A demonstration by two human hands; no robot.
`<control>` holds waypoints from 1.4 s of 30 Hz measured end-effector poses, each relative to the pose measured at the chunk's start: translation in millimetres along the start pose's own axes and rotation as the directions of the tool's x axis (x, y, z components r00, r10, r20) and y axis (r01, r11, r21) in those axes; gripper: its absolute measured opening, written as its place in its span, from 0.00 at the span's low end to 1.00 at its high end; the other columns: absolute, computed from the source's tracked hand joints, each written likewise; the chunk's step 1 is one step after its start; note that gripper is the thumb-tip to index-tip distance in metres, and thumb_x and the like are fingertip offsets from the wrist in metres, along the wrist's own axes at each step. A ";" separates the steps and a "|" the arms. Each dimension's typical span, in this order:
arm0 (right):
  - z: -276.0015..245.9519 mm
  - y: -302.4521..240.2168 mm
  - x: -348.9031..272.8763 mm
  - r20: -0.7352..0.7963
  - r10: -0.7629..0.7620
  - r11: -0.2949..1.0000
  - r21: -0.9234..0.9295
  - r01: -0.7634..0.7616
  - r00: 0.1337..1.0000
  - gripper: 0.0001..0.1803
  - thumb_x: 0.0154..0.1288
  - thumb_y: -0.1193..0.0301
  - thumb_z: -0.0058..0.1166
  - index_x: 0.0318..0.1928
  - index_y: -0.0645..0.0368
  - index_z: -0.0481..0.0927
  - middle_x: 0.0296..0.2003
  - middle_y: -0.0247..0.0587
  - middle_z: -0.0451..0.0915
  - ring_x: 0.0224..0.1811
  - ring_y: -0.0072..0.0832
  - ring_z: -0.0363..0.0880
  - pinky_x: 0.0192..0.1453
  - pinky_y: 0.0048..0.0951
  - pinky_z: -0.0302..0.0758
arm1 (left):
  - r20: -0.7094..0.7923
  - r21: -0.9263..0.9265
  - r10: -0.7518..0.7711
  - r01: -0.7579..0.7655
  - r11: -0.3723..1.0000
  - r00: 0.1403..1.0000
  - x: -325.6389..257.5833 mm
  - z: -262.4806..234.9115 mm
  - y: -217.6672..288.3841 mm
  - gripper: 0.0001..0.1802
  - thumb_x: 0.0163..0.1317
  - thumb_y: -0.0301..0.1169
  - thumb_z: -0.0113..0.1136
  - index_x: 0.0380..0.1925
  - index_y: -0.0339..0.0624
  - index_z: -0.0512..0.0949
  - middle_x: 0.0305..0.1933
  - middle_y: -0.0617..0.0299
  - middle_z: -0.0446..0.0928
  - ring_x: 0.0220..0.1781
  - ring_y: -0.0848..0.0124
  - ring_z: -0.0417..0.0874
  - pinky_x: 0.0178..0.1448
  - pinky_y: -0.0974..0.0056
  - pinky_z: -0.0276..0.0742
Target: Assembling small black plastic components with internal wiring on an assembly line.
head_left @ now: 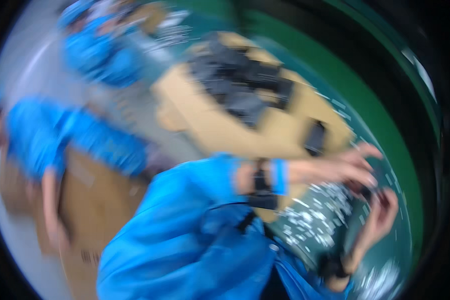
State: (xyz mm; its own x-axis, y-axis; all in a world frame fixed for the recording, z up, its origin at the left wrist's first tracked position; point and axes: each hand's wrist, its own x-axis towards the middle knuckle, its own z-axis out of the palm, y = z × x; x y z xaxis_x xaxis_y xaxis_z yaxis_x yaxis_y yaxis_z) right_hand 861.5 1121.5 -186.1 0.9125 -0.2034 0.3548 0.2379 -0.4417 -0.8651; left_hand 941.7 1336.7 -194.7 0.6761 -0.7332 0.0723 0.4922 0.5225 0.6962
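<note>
Motion blurs the whole head view. My left hand (352,167) reaches across to the right, its fingers bent down toward my right hand (385,212), with one finger sticking out. My right fingers are curled in a pinch. Where the fingertips meet there is a small dark thing (366,193), mostly hidden and too smeared to name; both hands seem to hold it. Many small whitish pieces (317,215) lie scattered on the green tabletop (392,250) beside my hands. A single black block-shaped part (315,137) rests on the cardboard sheet (280,137) just beyond my left hand.
Several black parts (235,75) are heaped on the far end of the cardboard. More white pieces (380,282) lie near the lower right. At left, a person in blue (45,125) leans by a large cardboard box (100,200); another blue-clad person (97,50) is farther back.
</note>
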 end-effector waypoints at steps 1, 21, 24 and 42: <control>9.8 -3.3 1.5 0.009 -0.026 0.990 0.137 0.025 1.000 0.13 0.64 0.86 0.57 0.49 0.64 0.77 0.47 0.41 0.75 0.48 0.27 0.75 0.53 0.28 0.76 | 0.014 -0.017 -0.007 0.007 1.000 1.000 -6.4 0.6 7.4 0.39 0.66 0.30 0.65 0.73 0.48 0.55 0.61 0.47 0.70 0.61 0.60 0.77 0.60 0.57 0.82; -5.4 -11.3 11.9 0.037 -0.266 0.962 0.074 0.262 0.963 0.08 0.59 0.87 0.61 0.39 0.68 0.80 0.35 0.43 0.80 0.34 0.26 0.79 0.37 0.25 0.75 | -0.037 0.074 -0.062 0.065 0.995 0.997 4.8 18.3 12.9 0.54 0.59 0.46 0.63 0.78 0.39 0.43 0.68 0.32 0.66 0.45 0.39 0.86 0.45 0.48 0.86; -3.8 -13.7 10.7 0.034 -0.246 0.967 0.069 0.244 0.969 0.07 0.59 0.87 0.61 0.38 0.68 0.81 0.36 0.44 0.80 0.34 0.27 0.78 0.36 0.26 0.76 | -0.034 0.069 -0.073 0.075 0.995 0.997 3.0 18.3 14.4 0.53 0.59 0.47 0.60 0.77 0.39 0.43 0.68 0.32 0.66 0.44 0.39 0.86 0.46 0.47 0.86; 0.2 -12.2 1.9 0.378 0.145 0.722 0.591 -0.359 0.914 0.11 0.74 0.81 0.51 0.54 0.66 0.74 0.46 0.39 0.80 0.46 0.18 0.78 0.51 0.23 0.76 | 0.025 -0.061 -0.087 0.088 0.994 0.996 2.3 19.6 13.6 0.51 0.60 0.54 0.54 0.77 0.41 0.46 0.67 0.37 0.66 0.44 0.38 0.85 0.41 0.47 0.86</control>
State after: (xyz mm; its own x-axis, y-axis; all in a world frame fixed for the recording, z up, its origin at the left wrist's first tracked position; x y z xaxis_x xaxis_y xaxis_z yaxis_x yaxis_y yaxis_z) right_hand 860.4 1126.6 -175.0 0.9947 0.0802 0.0646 0.0407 0.2704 -0.9619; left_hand 939.2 1333.6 -171.1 0.6168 -0.7866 0.0298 0.5821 0.4813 0.6554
